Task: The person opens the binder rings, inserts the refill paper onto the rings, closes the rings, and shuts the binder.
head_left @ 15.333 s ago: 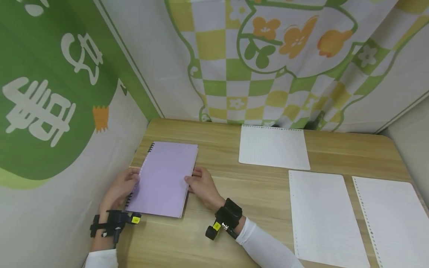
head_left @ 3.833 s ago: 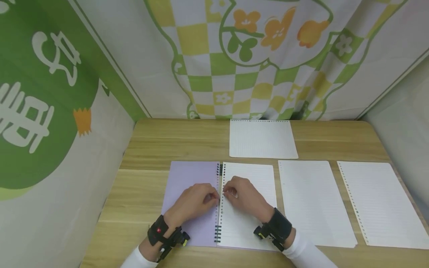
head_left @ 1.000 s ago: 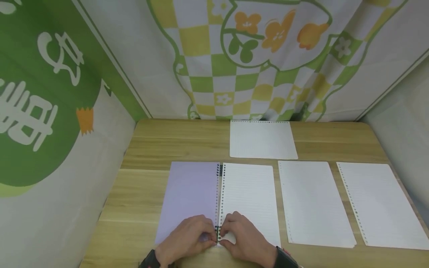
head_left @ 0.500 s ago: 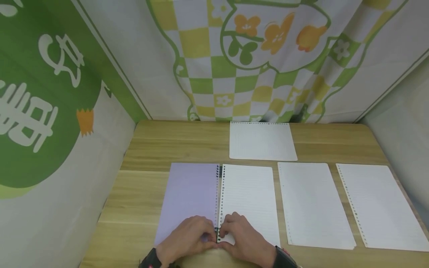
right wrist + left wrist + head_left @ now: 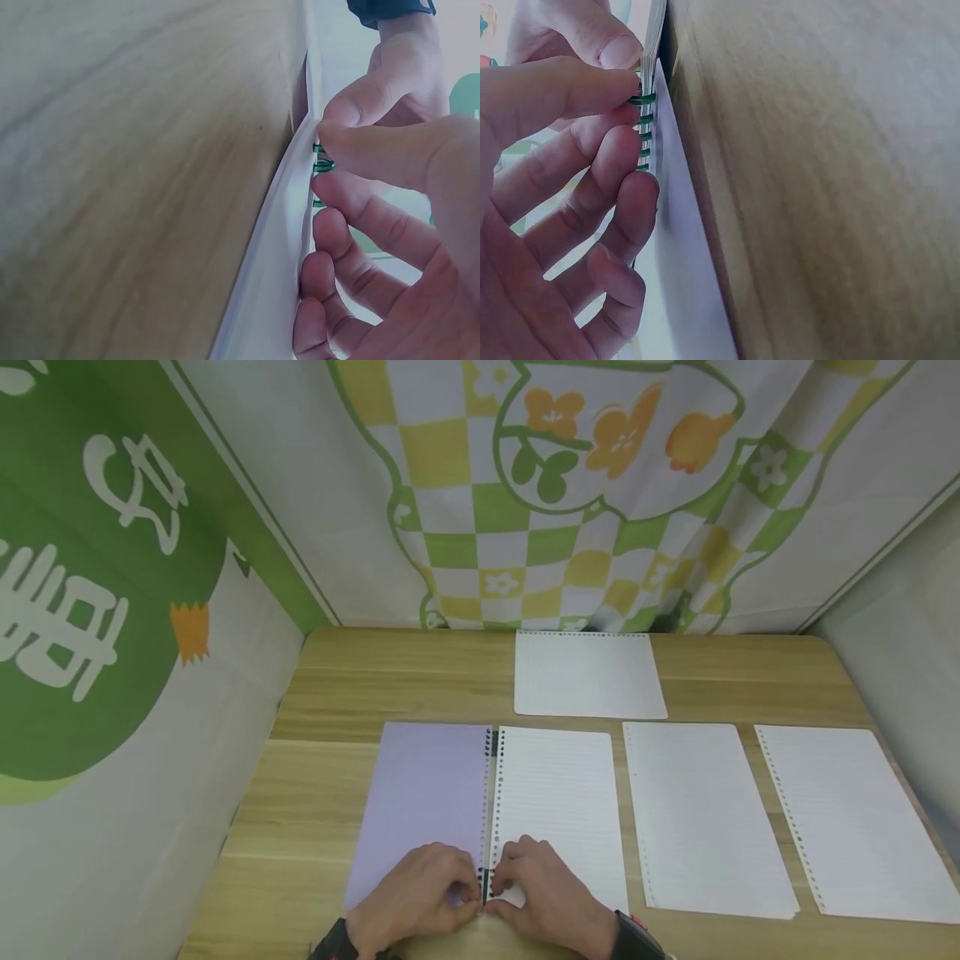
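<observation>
A ring-bound notebook with a purple cover (image 5: 427, 793) lies open on the table, its lined white pages (image 5: 562, 802) to the right. Both hands are at the near end of its spine. My left hand (image 5: 423, 885) pinches the small binding rings (image 5: 644, 120) between thumb and index finger, the other fingers curled beside them. From the page side, my right hand (image 5: 551, 893) holds the same rings, its thumb and index finger (image 5: 341, 191) around them. The thumbs are close together. The rings look dark green in the wrist views. Fingers partly hide them in the head view.
Loose hole-punched lined sheets lie about: one sideways at the back (image 5: 588, 675), a slightly fanned stack (image 5: 705, 818) right of the notebook, another sheet (image 5: 855, 818) farther right. The wooden table (image 5: 300, 802) meets a printed curtain (image 5: 510, 518) behind and at left.
The notebook, closed at the left at first, now lies open in the middle. Both hands moved from mid-spine to its near end. Lately, the thumbs touched and parted slightly.
</observation>
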`<state>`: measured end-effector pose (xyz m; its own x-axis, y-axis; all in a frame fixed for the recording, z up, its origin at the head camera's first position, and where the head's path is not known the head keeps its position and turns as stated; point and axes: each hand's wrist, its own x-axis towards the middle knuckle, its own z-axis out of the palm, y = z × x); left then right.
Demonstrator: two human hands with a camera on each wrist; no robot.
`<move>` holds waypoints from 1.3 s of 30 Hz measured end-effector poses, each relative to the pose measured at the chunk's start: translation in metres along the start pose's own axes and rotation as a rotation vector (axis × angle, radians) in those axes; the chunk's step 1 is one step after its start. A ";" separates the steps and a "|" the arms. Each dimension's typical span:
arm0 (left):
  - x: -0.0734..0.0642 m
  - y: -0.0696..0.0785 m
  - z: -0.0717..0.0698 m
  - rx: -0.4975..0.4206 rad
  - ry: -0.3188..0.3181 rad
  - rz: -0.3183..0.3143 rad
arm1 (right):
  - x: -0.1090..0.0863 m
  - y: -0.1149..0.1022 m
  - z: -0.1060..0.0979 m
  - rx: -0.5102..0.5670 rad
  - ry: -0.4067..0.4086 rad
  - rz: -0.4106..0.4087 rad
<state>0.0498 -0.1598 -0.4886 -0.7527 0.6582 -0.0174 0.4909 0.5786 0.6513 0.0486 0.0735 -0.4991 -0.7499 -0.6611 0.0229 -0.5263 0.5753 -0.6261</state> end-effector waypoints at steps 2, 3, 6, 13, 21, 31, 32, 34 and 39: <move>-0.001 0.000 0.001 0.001 0.021 0.000 | -0.001 0.000 0.000 0.012 -0.001 0.009; -0.001 0.000 0.001 0.004 0.034 0.000 | -0.001 0.000 0.000 0.018 -0.002 0.013; -0.003 0.000 0.002 0.013 0.076 0.004 | -0.002 0.001 0.000 0.039 -0.007 0.030; -0.005 0.000 0.005 0.019 0.131 -0.016 | -0.002 0.001 -0.001 0.030 -0.005 0.039; -0.004 0.003 0.000 -0.062 0.050 -0.128 | -0.001 0.002 -0.002 -0.009 0.025 0.022; 0.021 0.003 -0.037 -0.011 0.009 -0.165 | -0.009 0.035 -0.052 0.139 0.129 0.236; 0.029 0.004 -0.039 0.014 0.005 -0.148 | -0.012 0.043 -0.060 0.131 0.152 0.274; 0.047 0.008 -0.039 0.054 -0.019 -0.108 | -0.020 0.060 -0.075 0.120 0.195 0.336; 0.096 0.020 -0.025 0.143 -0.099 0.015 | -0.051 0.100 -0.105 0.089 0.283 0.457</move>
<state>-0.0232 -0.0968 -0.4582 -0.7013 0.7074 -0.0882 0.5642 0.6265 0.5378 -0.0079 0.2160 -0.4809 -0.9794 -0.1908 -0.0664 -0.0943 0.7225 -0.6849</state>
